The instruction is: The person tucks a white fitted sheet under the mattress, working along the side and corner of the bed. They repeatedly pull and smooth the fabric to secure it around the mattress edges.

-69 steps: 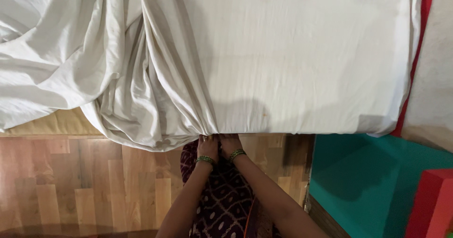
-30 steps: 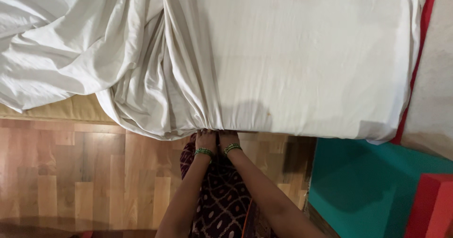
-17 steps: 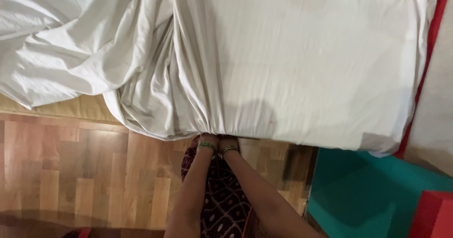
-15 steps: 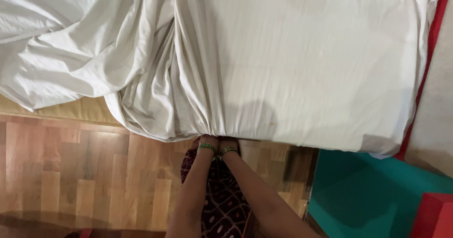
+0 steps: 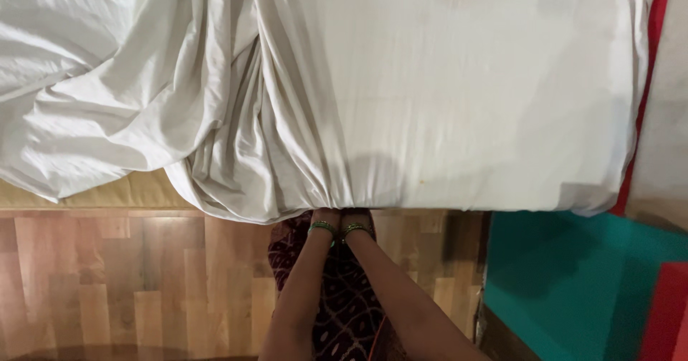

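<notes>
Reaching under the white sheet at lower centre, left hand and right hand disappear; finger state cannot be told. Soft, light cloth, probably best gripped along its gathered hem.

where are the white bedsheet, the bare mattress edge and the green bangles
white bedsheet [image 5: 466,96], head view, on its smooth flat part
bare mattress edge [image 5: 129,193], head view, on the uncovered tan strip
green bangles [image 5: 323,227], head view, on the left wrist's bangle
</notes>
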